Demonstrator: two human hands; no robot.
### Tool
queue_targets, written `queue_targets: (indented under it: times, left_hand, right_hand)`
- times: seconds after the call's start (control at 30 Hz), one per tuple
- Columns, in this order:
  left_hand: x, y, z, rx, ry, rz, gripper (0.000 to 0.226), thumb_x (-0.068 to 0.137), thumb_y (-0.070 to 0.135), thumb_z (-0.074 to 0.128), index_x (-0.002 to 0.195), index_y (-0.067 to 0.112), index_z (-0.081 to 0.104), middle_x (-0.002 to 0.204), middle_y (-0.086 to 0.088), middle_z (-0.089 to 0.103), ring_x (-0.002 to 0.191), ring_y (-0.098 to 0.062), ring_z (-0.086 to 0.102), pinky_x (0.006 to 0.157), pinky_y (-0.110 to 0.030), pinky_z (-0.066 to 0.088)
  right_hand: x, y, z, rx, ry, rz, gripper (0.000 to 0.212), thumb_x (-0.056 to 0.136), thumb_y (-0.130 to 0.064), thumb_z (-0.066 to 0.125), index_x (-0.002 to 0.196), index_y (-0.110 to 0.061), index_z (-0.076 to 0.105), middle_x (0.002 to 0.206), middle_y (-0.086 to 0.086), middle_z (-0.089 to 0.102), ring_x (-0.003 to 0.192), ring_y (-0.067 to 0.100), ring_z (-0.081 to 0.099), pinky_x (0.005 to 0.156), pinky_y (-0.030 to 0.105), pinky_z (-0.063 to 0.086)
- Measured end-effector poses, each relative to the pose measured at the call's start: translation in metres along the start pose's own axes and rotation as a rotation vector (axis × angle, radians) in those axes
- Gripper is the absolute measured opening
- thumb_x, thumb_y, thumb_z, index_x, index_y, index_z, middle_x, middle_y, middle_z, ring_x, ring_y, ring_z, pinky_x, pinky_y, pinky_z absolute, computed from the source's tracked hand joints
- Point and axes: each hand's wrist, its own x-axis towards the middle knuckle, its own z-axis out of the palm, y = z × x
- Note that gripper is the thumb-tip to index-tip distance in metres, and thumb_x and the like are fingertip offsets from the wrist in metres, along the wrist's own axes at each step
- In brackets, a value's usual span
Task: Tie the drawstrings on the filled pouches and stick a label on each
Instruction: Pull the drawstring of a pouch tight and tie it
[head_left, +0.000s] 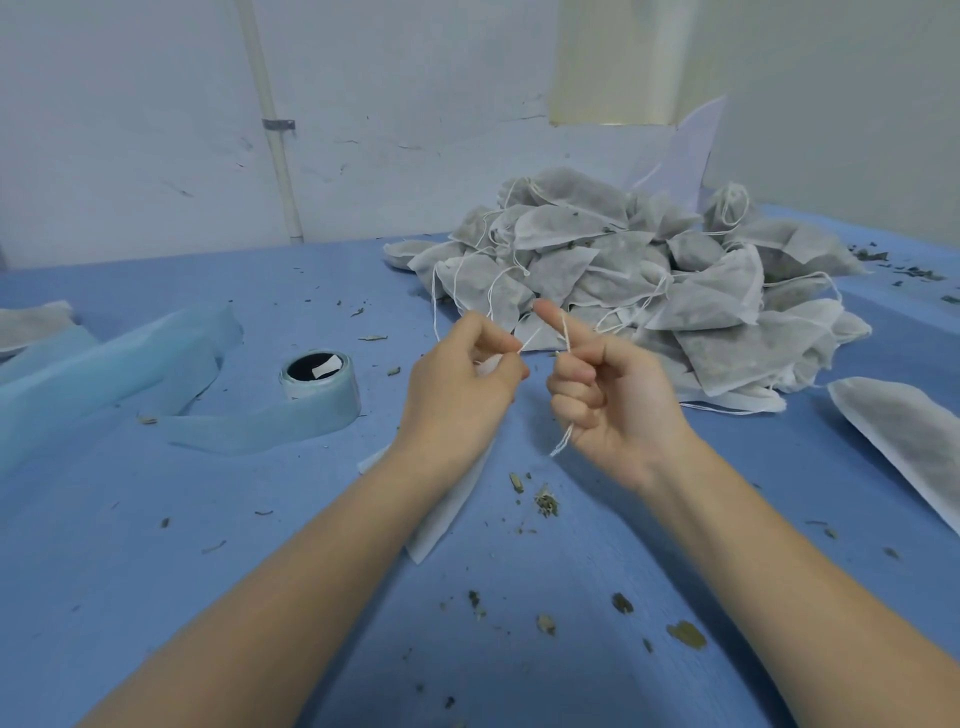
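Mid-frame, over the desk: left hand pinching drawstring, right hand looping it round forefinger. Pouch under left wrist. Tying step, seemingly; next, pull through and cinch.

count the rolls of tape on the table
1: the tape roll stands left of the left hand, its pale blue strip trailing off leftward. Others may hide behind the pouch pile.

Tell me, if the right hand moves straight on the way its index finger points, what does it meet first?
Probably the pile of filled pouches. The right hand points its index finger up and away toward the pile's near edge, though depth is unclear from this one view.
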Motion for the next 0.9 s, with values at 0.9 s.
queue_targets:
  times: [0.9]
  left_hand:
    - [0.006, -0.011, 0.000, 0.020, 0.094, -0.080, 0.027, 0.090, 0.022, 0.057, 0.064, 0.024, 0.066, 0.054, 0.018, 0.062, 0.063, 0.000, 0.056, 0.071, -0.024, 0.043]
  right_hand:
    - [0.000, 0.021, 0.004, -1.305, 0.115, -0.494, 0.026, 0.085, -0.003, 0.051, 0.102, -0.020, 0.041, 0.056, -0.009, 0.050, 0.051, 0.000, 0.047, 0.058, 0.012, 0.038]
